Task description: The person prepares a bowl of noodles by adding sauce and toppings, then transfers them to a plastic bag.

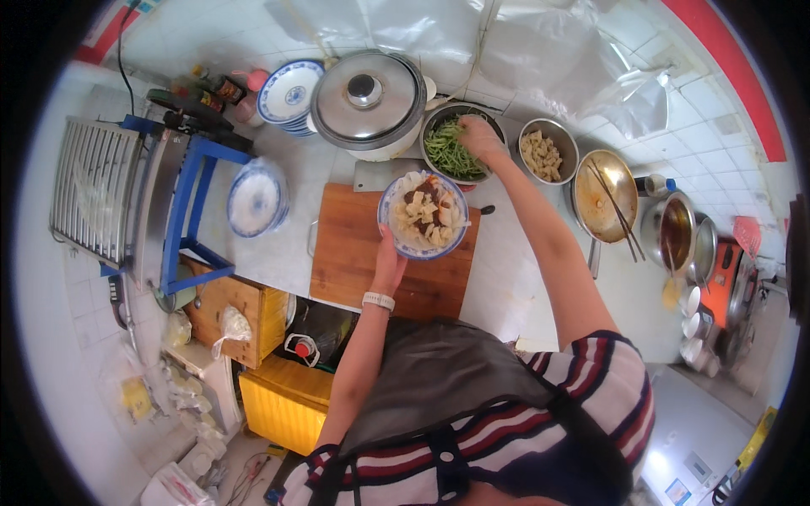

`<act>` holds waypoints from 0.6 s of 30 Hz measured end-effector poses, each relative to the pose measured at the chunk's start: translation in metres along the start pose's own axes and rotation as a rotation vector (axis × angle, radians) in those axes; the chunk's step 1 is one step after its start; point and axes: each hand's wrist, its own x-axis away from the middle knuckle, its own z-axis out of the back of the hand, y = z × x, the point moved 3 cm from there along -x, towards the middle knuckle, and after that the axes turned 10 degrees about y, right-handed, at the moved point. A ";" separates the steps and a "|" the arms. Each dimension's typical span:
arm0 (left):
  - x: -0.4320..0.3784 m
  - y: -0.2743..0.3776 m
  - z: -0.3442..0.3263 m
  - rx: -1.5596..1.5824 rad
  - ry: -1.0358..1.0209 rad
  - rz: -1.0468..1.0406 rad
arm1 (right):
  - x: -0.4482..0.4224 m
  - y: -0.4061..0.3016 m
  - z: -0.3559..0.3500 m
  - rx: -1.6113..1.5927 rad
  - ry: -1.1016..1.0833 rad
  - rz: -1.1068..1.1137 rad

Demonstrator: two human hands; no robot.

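My left hand (388, 260) holds a blue-and-white bowl (412, 253) by its near left rim, above a wooden cutting board (367, 253). The bowl contains pale, noodle-like pieces, light beige chunks (421, 207) and dark reddish sauce. My right hand (479, 139), which seems to wear a thin clear glove, reaches into a metal basin (432, 114) of shredded green vegetable, likely cucumber (446, 150). Its fingertips are sunk among the strips, so their grip is hidden. Right of that basin, a smaller steel bowl (574, 152) holds more beige chunks (541, 157).
A lidded pot (373, 104) stands behind the board, beside stacked patterned plates (291, 88). More bowls (256, 199) sit left, near a blue metal frame (196, 209). To the right are a pan (601, 190) with chopsticks (617, 212) across it and a bowl of dark liquid (676, 231).
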 end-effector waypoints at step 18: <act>-0.018 0.000 -0.005 0.093 -0.059 0.012 | 0.089 -0.156 0.151 -0.136 -0.191 -0.009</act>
